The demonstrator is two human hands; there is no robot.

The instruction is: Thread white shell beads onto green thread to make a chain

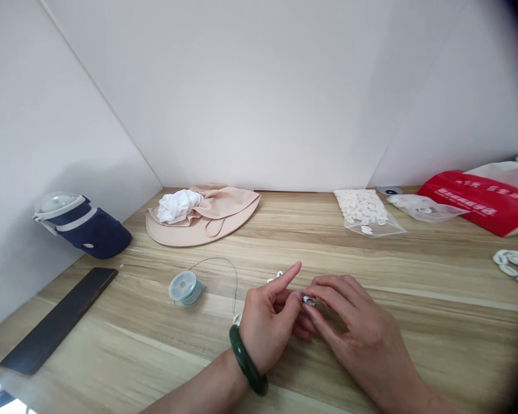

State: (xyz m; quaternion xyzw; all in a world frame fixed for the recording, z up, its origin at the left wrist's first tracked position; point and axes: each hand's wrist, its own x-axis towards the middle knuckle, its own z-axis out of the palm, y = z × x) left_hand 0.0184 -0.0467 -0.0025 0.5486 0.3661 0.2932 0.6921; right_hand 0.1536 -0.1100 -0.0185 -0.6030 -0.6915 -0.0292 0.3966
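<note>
Between my fingertips is a small white oval bead (309, 300), shell-like, with a short loop of thin cord beside it. My right hand (360, 325) pinches the bead between thumb and forefinger. My left hand (270, 328), with a dark green bangle (247, 362) at the wrist, meets it from the other side. Its thumb presses against curled fingers at the bead's left end while the forefinger points out. A thin grey-green thread (236, 282) runs from a spool (187, 288) to the left hand. More white beads (277, 277) show partly behind that hand.
A clear bag of white beads (360, 207), a smaller plastic bag (425, 207) and a red packet (479, 201) lie back right, with strung beads (515, 264) nearer. Leftward are a beige hat (228, 210), white cloth (179, 205), blue jug (95, 233) and black strip (60, 319).
</note>
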